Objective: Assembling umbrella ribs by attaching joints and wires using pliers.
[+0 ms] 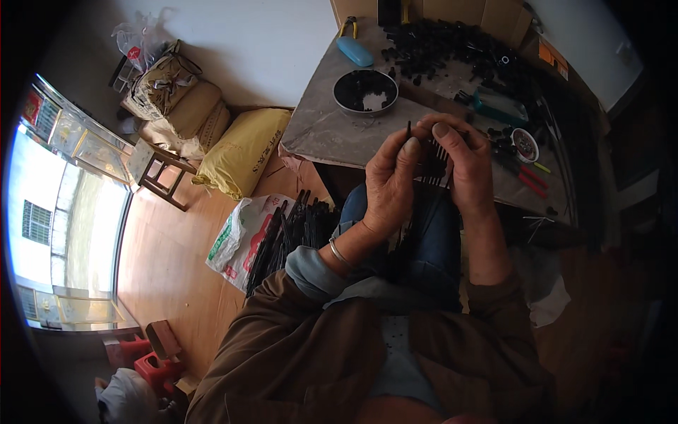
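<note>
My left hand (390,182) is closed, thumb against the fingers, pinching a thin black rod (408,130) whose tip sticks up past the thumb. Close beside it, above my lap, my right hand (466,166) is curled with its thumb pressed to the fingers. What that hand grips is mostly hidden. Between the palms shows a dark piece with several pale thin stripes or prongs (438,157); its kind is not clear. Just beyond, on the grey table (311,124), stands a round metal bowl (390,105) partly filled with small black pieces (351,87).
A heap of black parts (452,44) covers the table's back. To the right are a teal box (498,107), a small white tub (534,150) and red-handled pliers (533,181). Black rods (286,230) lie on a plastic bag (229,244) at floor left, near a yellow sack (247,152).
</note>
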A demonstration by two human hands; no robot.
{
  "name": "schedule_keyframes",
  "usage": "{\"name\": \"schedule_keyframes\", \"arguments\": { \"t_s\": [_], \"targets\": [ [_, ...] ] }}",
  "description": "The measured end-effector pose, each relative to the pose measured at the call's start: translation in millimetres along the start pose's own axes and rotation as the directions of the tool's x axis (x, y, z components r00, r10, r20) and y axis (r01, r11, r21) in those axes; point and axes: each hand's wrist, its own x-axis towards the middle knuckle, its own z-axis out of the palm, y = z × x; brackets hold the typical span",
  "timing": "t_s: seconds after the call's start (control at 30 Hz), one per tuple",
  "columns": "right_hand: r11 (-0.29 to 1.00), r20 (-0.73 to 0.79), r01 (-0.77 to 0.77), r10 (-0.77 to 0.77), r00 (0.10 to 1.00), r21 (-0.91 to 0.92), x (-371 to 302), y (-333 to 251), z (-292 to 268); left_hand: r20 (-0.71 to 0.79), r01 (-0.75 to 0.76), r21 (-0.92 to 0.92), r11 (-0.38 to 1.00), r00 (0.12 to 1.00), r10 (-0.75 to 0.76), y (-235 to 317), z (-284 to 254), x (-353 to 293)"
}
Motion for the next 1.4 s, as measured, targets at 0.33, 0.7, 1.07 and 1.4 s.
{"name": "schedule_keyframes", "arguments": {
  "t_s": [0.33, 0.7, 1.07, 1.4],
  "targets": [
    [0.961, -0.018, 0.194, -0.201, 0.979, -0.196, -1.1, -1.2, 6.0, 0.036, 0.092, 0.024, 0.995, 0.995, -0.093, 7.8, -4.5, 3.4],
    [0.957, -0.022, 0.189, -0.198, 0.98, -0.222, -0.2, -0.9, 7.9, 0.053, 0.101, -0.004, 0.995, 0.993, -0.101, 6.5, -4.4, 4.3],
    [0.958, -0.07, 0.202, -0.22, 0.973, -0.206, -2.7, 1.2, 12.6, 0.047, 0.135, -0.041, 0.99, 0.99, -0.133, 7.2, -5.9, 3.9],
    [0.954, -0.042, 0.192, -0.207, 0.977, -0.229, -2.2, 2.4, 11.7, 0.041, 0.133, -0.014, 0.991, 0.99, -0.132, 6.0, -6.2, 3.1]
  ]
}}
